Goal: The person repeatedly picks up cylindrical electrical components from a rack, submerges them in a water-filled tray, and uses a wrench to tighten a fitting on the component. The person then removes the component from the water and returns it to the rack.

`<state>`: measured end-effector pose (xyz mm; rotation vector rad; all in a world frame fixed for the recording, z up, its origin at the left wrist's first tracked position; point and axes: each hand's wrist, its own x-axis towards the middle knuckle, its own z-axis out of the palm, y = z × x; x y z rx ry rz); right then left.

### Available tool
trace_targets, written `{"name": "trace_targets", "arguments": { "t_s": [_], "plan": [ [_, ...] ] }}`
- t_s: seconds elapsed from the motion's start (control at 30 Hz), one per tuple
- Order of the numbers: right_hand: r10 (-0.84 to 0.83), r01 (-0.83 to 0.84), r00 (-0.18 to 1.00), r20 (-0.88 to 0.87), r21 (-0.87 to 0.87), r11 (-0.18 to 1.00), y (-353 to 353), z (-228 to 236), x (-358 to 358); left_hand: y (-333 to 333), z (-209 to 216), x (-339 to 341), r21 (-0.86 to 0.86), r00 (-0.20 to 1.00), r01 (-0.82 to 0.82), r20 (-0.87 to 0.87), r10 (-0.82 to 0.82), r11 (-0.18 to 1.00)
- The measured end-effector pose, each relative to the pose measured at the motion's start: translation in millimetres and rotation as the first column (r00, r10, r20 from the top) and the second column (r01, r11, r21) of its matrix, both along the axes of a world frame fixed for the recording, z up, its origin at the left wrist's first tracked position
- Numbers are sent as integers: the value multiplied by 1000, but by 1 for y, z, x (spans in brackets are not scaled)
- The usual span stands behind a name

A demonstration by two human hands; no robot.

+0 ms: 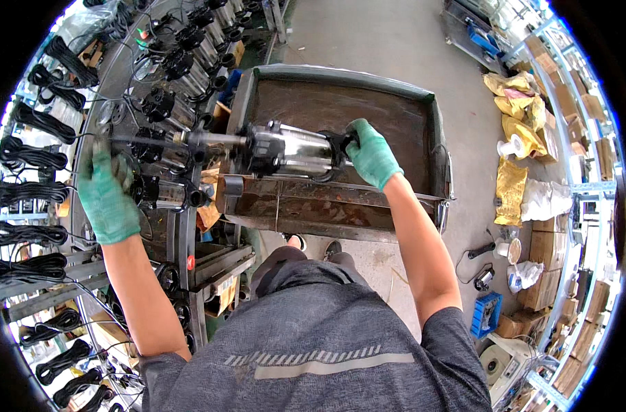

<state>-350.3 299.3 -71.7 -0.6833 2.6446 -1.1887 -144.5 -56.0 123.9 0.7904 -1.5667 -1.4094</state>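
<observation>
Right hand: the green-gloved fingers are closing around the black end fitting of the cylindrical unit.
Left hand: it is showing blurred in its green glove, out past the unit's other end; whether its fingers are gripping the dark cable, I cannot tell.
Cylindrical unit: shiny metal with black ends, it is lying sideways in the air above the tub, its narrow shaft pointing left.
Dark cable: it is stretching from the shaft's side toward the left fingertips.
Tub: its dark rim is enclosing brownish liquid, and a thin bar is crossing it near the person.
Tabletop: at left, it is carrying a row of similar units.
Cable bundles: black and looped, they are lining the far left.
Right-side floor: yellow sacks and a blue crate are sitting there.
</observation>
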Motion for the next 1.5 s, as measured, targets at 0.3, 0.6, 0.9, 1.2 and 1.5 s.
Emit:
{"name": "trace_targets", "arguments": {
  "t_s": [0.3, 0.6, 0.9, 1.2, 1.5],
  "plan": [
    [149, -153, 988, 34, 132, 979, 28, 16, 79, -37, -86, 111, -353, 724, 91, 665, 182, 931],
    [109, -97, 994, -28, 267, 959, 32, -16, 119, -36, -211, 99, -367, 778, 189, 622, 89, 911],
    [129, -78, 985, -118, 363, 929, 20, -24, 135, -50, -275, 125, -89, 201, 445, 980, -2, 891],
    [119, -43, 975, -187, 365, 930, 19, -30, 141, -27, -302, 57, 357, 372, 680, 585, -721, 641],
    [88, 8, 970, -227, 390, 921, 18, -28, 144, -56, -334, 32, 114, 278, 882, 657, -701, 457]
  ]
}}
